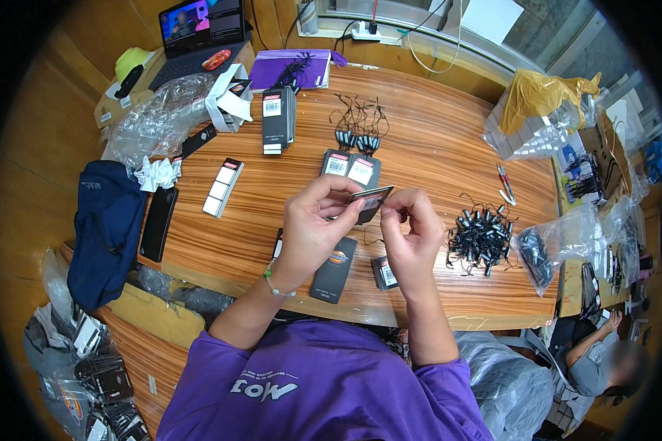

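Observation:
In front of me my left hand (312, 224) is closed on a dark hang tag (371, 202), held tilted above the table. At the tag's right edge my right hand (413, 231) is pinched; what lies between its fingertips is too small to make out. A thin dark cord shows below the tag. Under my hands lie a dark grey tag with an oval emblem (334, 275) and a small stack of tags (384, 273). Beyond them, two stacks of labelled tags (349, 170) have black strings (358, 132) spread from their tops.
A heap of black tag strings (482, 239) lies to the right, near a red pen (506, 184). A taller tag stack (278, 121), a label strip (222, 189), a phone (158, 224) and a blue pouch (104, 231) are leftward. Another person (592, 360) sits at lower right.

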`<state>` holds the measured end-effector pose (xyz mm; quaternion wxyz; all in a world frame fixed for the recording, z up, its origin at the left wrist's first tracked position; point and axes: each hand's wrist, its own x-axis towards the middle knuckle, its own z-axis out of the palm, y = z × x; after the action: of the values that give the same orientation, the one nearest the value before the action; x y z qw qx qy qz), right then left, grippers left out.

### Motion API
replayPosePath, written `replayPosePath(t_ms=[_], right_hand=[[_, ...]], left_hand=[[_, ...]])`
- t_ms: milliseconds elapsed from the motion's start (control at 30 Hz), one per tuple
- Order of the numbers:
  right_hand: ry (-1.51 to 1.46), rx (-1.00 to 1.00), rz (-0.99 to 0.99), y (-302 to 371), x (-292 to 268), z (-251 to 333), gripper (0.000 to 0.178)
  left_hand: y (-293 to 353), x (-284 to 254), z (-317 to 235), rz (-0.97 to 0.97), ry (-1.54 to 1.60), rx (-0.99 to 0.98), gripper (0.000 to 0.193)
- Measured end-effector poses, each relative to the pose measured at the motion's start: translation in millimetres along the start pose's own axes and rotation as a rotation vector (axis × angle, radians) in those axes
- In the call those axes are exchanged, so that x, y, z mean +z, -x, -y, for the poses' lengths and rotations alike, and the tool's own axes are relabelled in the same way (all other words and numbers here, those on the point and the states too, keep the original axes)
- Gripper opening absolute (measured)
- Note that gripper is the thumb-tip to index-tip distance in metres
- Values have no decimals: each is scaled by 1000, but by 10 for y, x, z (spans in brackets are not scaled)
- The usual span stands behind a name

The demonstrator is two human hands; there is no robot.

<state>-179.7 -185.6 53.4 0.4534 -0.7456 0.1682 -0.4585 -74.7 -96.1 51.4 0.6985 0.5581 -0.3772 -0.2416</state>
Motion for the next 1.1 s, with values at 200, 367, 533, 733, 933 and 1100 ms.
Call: replayPosePath(t_ms=[200, 367, 533, 733, 933, 1100], right_hand=[[-16, -34, -37, 10, 63, -50, 8], [-23, -61, -61, 16, 107, -123, 8], [-29, -68, -40, 10, 126, -169, 7], [-123, 34, -26, 18, 137, -195, 7], [-518, 352, 31, -27, 67, -13, 13], [-671, 468, 171, -65, -76, 12, 13]], left_hand=[[3, 44, 12, -26, 39, -6, 16], [3, 53, 12, -23, 68, -1, 16], [11, 30, 3, -15, 53, -45, 19], [17, 73, 10, -39, -67, 26, 14], [-65, -33, -70, -44, -574, 489, 20], [-38, -78, -123, -55, -869, 721, 22]])
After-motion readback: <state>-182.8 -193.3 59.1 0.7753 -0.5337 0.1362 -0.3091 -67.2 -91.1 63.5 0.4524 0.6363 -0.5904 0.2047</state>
